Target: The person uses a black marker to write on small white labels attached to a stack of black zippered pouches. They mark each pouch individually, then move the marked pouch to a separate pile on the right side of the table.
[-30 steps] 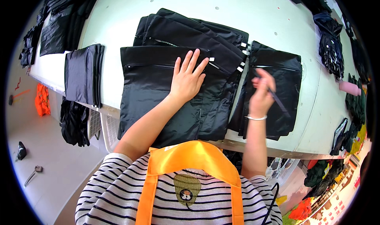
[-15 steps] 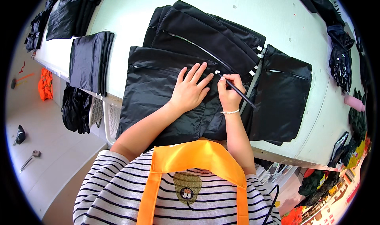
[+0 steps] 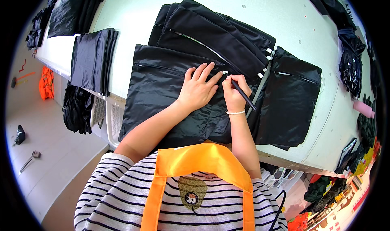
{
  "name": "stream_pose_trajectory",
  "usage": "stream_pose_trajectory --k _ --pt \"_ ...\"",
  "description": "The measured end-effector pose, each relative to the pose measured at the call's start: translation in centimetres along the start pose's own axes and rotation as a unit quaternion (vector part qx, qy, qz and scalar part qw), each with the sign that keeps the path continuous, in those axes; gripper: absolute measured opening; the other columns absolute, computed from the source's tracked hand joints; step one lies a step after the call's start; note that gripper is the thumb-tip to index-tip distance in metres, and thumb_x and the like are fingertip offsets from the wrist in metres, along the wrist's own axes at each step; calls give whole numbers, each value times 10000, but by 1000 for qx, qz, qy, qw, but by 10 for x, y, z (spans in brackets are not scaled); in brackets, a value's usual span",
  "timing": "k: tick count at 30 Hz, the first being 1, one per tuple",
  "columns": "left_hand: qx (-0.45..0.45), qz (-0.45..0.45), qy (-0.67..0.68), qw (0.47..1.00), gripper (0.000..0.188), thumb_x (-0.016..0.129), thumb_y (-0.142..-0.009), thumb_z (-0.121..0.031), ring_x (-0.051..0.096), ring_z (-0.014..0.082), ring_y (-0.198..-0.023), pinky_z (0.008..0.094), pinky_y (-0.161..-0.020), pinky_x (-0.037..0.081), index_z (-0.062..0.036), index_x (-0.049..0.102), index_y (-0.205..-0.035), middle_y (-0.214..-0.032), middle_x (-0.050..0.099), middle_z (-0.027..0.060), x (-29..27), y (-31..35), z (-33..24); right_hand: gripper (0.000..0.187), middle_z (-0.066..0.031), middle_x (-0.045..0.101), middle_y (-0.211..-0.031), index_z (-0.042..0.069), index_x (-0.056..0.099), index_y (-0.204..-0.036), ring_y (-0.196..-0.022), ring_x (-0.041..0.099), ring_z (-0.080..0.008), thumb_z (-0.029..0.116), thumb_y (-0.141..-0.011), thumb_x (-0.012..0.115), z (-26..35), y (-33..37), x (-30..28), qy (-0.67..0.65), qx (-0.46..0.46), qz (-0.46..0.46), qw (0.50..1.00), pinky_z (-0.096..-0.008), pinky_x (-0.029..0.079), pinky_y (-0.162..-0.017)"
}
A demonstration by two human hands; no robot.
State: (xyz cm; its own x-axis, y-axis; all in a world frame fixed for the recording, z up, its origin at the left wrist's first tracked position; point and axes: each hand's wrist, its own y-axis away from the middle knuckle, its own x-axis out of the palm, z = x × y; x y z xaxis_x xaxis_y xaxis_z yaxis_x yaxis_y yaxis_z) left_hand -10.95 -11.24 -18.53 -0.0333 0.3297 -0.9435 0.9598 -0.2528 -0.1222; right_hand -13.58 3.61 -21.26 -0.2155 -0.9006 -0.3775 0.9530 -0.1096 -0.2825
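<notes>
A black cloth panel (image 3: 162,84) with a zip line lies in front of me. Flat on it rests my left hand (image 3: 199,86), fingers spread, its index fingertip beside a small white tag (image 3: 225,72) at the panel's edge. My right hand (image 3: 235,93) is closed round a black pen (image 3: 244,96), which slants down toward that tag. Whether the pen's tip touches anything cannot be made out. Behind the panel, a fanned stack of black zipped pieces (image 3: 215,29) shows white tags along its right side. To the right is another black pile (image 3: 290,113).
A pale table (image 3: 134,11) carries folded black pieces (image 3: 91,62) at the left and a bigger black stack (image 3: 69,15) beyond. Bundled black items (image 3: 350,66) and a pink cylinder (image 3: 363,108) line the right edge. Orange cloth (image 3: 46,83) hangs at the far left.
The pen's tip has shifted slightly right, off the tag, and the pen stands a little steeper. My left index finger has come closer to the tag.
</notes>
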Motion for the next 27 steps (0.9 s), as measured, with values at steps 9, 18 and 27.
stream_pose_trajectory --k 9,18,27 --pt "-1 -2 -5 1000 421 618 -878 -297 422 267 -1307 446 -1054 305 -222 594 -1292 -1401 485 82 0 0 -1 64 -55 600 -645 29 620 -817 -510 566 -148 43 -818 682 -2 2 -4 9 5 15 1000 -262 459 -490" --pt "-20 -147 266 952 353 492 -915 -160 465 355 -1247 443 -1055 346 -50 571 -1241 -1349 514 150 4 3 23 325 -117 615 -949 77 589 -1089 -902 541 -314 -33 -783 609 53 49 -11 212 -45 145 966 -415 420 -779" --pt "52 -275 282 918 380 497 -949 -210 472 354 -1260 427 -1070 345 -18 558 -1271 -1370 517 168 -35 -39 7 376 -67 543 -879 33 519 -927 -847 584 -176 -200 -660 393 69 -11 -127 -14 94 103 990 -300 483 -847"
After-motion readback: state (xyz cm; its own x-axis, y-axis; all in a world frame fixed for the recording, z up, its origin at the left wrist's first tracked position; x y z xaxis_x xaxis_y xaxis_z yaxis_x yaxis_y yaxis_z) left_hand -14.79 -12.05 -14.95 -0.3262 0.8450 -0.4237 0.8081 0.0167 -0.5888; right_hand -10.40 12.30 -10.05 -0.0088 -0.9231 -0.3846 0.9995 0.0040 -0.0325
